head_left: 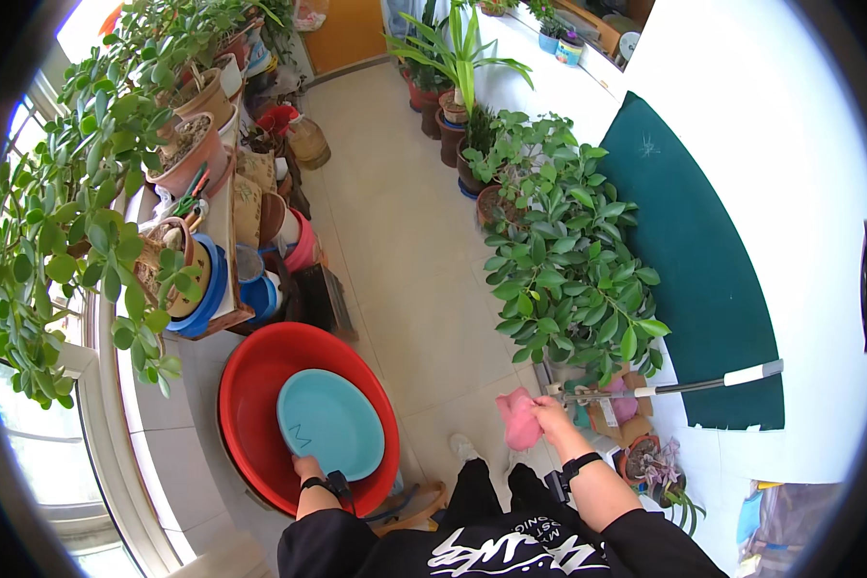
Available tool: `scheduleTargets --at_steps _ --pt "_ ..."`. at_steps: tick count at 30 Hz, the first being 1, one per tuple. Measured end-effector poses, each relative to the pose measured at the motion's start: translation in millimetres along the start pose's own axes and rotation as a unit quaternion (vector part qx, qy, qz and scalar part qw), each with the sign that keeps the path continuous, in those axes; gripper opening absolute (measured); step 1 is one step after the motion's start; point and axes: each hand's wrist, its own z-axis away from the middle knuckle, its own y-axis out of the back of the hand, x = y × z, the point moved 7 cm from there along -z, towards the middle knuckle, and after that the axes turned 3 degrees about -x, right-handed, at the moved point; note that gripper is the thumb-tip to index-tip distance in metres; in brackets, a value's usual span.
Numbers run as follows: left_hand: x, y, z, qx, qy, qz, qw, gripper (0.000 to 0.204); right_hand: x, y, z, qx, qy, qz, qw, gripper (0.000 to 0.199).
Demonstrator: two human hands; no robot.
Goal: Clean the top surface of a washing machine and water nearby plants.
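Note:
My left hand (pixel 306 469) is closed on the near rim of a light blue plastic basin (pixel 342 424). The basin lies within the mouth of a large red tub (pixel 250 385), and whether it touches the tub's bottom cannot be made out. A dark mark shows on the basin's inner wall. On the right, my right hand (pixel 550 418) grips a crumpled pink cloth (pixel 519 420), held out over the tiled floor. A thin metal pole (pixel 689 387) with a pale sleeve stretches rightward from just beyond that hand. Both wrists wear black straps.
Leafy potted plants (pixel 578 260) line the right side, before a dark green wall panel (pixel 694 260). To the left, a wooden plant stand (pixel 223 231) carries several pots. A capped jug (pixel 308 143) stands on the tiled floor (pixel 405 241). A small flowering pot (pixel 645 462) sits at lower right.

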Motion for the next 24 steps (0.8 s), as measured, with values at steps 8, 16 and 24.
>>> scheduleTargets --at_steps 8,16,24 --pt "-41 34 76 0.287 0.191 0.832 0.435 0.073 -27 -24 23 -0.007 0.043 -0.007 0.999 0.029" --pt "-4 126 192 0.315 0.039 0.844 0.432 0.078 -86 -116 42 -0.12 0.058 0.014 0.991 0.034" --pt "71 248 339 0.073 -0.134 0.956 0.251 0.086 -193 -262 123 -0.371 0.163 0.006 0.914 0.036"
